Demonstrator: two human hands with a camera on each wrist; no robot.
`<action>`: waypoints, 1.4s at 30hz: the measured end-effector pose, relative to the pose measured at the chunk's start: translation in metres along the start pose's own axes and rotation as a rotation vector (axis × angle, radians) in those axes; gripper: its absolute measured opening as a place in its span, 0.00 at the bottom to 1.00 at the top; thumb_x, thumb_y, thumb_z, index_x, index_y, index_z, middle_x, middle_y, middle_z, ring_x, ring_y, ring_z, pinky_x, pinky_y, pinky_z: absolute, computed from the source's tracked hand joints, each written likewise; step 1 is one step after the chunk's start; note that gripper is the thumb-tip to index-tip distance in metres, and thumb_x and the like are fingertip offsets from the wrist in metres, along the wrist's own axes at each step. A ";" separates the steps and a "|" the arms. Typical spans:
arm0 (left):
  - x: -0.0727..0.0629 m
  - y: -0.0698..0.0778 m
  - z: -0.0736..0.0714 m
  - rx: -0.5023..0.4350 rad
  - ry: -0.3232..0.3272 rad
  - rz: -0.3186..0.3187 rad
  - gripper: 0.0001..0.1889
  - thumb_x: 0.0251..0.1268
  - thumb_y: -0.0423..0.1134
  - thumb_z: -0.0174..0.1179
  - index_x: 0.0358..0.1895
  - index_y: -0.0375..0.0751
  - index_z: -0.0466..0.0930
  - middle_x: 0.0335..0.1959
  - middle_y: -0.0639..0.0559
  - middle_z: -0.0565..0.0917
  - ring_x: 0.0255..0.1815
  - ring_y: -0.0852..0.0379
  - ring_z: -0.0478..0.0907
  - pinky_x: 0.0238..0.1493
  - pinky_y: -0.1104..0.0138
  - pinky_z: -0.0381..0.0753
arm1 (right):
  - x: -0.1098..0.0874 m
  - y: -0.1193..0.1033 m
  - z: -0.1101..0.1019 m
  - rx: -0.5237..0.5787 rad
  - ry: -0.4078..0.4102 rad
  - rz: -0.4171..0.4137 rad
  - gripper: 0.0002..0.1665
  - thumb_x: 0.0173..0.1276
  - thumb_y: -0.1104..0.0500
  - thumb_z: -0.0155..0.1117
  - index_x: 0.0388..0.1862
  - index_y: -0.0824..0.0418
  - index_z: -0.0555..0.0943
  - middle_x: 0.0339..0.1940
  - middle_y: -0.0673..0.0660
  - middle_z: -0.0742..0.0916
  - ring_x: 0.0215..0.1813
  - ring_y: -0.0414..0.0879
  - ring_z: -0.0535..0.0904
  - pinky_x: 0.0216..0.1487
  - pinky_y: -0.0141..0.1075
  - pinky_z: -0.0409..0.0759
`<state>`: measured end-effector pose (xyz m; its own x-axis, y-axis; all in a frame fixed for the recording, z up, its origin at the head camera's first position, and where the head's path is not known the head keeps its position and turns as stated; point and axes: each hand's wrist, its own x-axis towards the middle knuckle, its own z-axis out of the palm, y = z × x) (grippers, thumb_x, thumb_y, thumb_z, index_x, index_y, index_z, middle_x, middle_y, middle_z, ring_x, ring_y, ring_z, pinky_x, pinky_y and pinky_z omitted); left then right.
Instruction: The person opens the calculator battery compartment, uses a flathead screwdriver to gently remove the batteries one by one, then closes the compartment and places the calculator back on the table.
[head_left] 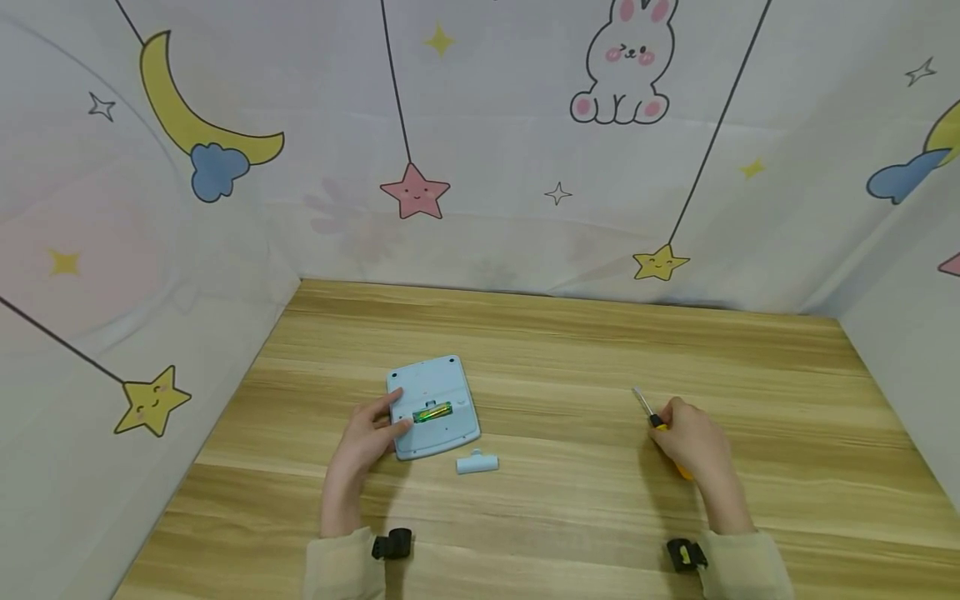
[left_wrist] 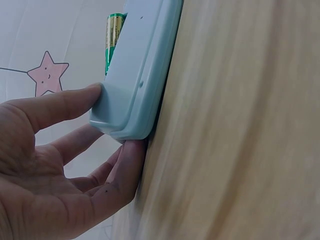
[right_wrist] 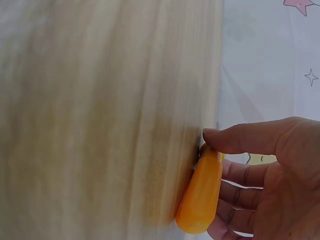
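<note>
Light-blue battery-powered device [head_left: 442,438] lies back side up on the wood-grain counter [head_left: 555,508], left of centre. Its battery compartment is uncovered, and a green-and-gold battery [head_left: 432,412] sits in it; from the left wrist view the battery's end shows above the device's back. Whether a second cell lies underneath cannot be told.

The left hand [head_left: 367,435] takes the device by its left edge: the grip is narrow, thumb on the upturned back and fingers at the side, one of them low by the counter.

Just beside the device's near right corner lies the detached battery cover [head_left: 477,463], light blue with a small tab on its far side.

Well apart, on the right, the right hand [head_left: 693,437] has its grip closed round a screwdriver [head_left: 658,422] with a yellow-orange handle, black collar and metal shaft, which points away from the person and slightly left. Between the cover and the screwdriver nothing stands in the way.

Black wrist mounts [head_left: 393,543] sit at both pale sleeves [head_left: 345,568]. Behind the counter hangs a white cloth [head_left: 510,125] printed with stars, a moon and a rabbit.
</note>
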<state>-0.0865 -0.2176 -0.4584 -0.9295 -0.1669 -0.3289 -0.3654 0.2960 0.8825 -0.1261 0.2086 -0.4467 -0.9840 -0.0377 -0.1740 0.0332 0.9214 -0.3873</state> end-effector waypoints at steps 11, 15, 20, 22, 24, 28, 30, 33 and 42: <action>0.000 0.000 0.000 0.002 0.002 -0.004 0.31 0.65 0.28 0.57 0.71 0.38 0.63 0.64 0.33 0.56 0.51 0.48 0.71 0.36 0.70 0.78 | -0.002 0.001 -0.001 0.020 -0.015 0.000 0.19 0.61 0.54 0.66 0.42 0.69 0.78 0.39 0.66 0.85 0.36 0.54 0.81 0.30 0.43 0.75; 0.000 0.000 0.000 0.002 0.003 0.000 0.31 0.65 0.28 0.57 0.71 0.38 0.63 0.64 0.33 0.56 0.51 0.48 0.72 0.36 0.70 0.78 | -0.002 0.000 -0.002 0.018 -0.017 0.000 0.20 0.61 0.54 0.66 0.42 0.69 0.77 0.40 0.66 0.85 0.36 0.54 0.81 0.30 0.43 0.75; 0.000 -0.001 -0.001 -0.004 -0.001 -0.005 0.31 0.65 0.29 0.57 0.71 0.38 0.62 0.65 0.32 0.55 0.53 0.47 0.71 0.37 0.70 0.78 | -0.002 0.000 -0.003 0.017 -0.020 -0.001 0.21 0.62 0.53 0.66 0.42 0.69 0.77 0.41 0.67 0.85 0.37 0.55 0.81 0.32 0.45 0.76; 0.000 -0.001 -0.001 0.001 0.000 -0.006 0.31 0.65 0.29 0.57 0.71 0.38 0.62 0.65 0.32 0.55 0.54 0.46 0.71 0.38 0.69 0.78 | -0.002 -0.001 -0.003 0.018 -0.022 0.000 0.21 0.62 0.52 0.66 0.43 0.69 0.77 0.41 0.67 0.85 0.37 0.55 0.80 0.33 0.45 0.76; 0.000 -0.001 -0.001 0.007 0.002 -0.005 0.31 0.65 0.29 0.57 0.71 0.38 0.62 0.65 0.32 0.55 0.55 0.45 0.71 0.38 0.69 0.78 | -0.002 -0.001 -0.003 0.020 -0.023 0.001 0.22 0.62 0.51 0.66 0.43 0.69 0.77 0.41 0.67 0.85 0.37 0.55 0.81 0.33 0.45 0.76; 0.001 -0.002 0.000 0.014 0.003 -0.005 0.31 0.65 0.29 0.57 0.72 0.39 0.62 0.64 0.33 0.56 0.55 0.45 0.71 0.38 0.69 0.78 | -0.002 0.000 -0.003 0.029 -0.018 0.005 0.24 0.63 0.49 0.65 0.43 0.70 0.77 0.42 0.67 0.85 0.38 0.55 0.81 0.32 0.45 0.76; 0.001 -0.002 0.000 0.015 0.004 -0.006 0.31 0.65 0.29 0.58 0.72 0.39 0.62 0.64 0.33 0.56 0.54 0.46 0.71 0.37 0.70 0.78 | -0.002 0.000 -0.002 0.038 -0.011 0.004 0.25 0.63 0.48 0.65 0.43 0.70 0.77 0.42 0.67 0.85 0.38 0.55 0.81 0.32 0.44 0.75; 0.001 -0.002 0.000 0.011 0.004 -0.002 0.31 0.65 0.29 0.58 0.72 0.39 0.63 0.63 0.33 0.57 0.52 0.48 0.72 0.36 0.70 0.78 | -0.002 0.000 -0.002 0.047 0.002 0.000 0.25 0.63 0.48 0.65 0.43 0.70 0.77 0.41 0.67 0.85 0.37 0.55 0.81 0.30 0.44 0.75; 0.001 -0.001 0.000 -0.007 0.003 0.005 0.31 0.64 0.29 0.58 0.71 0.38 0.63 0.60 0.34 0.59 0.49 0.51 0.73 0.34 0.71 0.78 | -0.003 -0.002 -0.003 0.052 0.038 -0.019 0.24 0.66 0.47 0.62 0.42 0.70 0.77 0.38 0.66 0.86 0.33 0.53 0.80 0.27 0.41 0.74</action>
<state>-0.0869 -0.2176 -0.4595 -0.9310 -0.1684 -0.3237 -0.3607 0.2906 0.8862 -0.1236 0.2077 -0.4425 -0.9905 -0.0394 -0.1317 0.0224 0.8992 -0.4370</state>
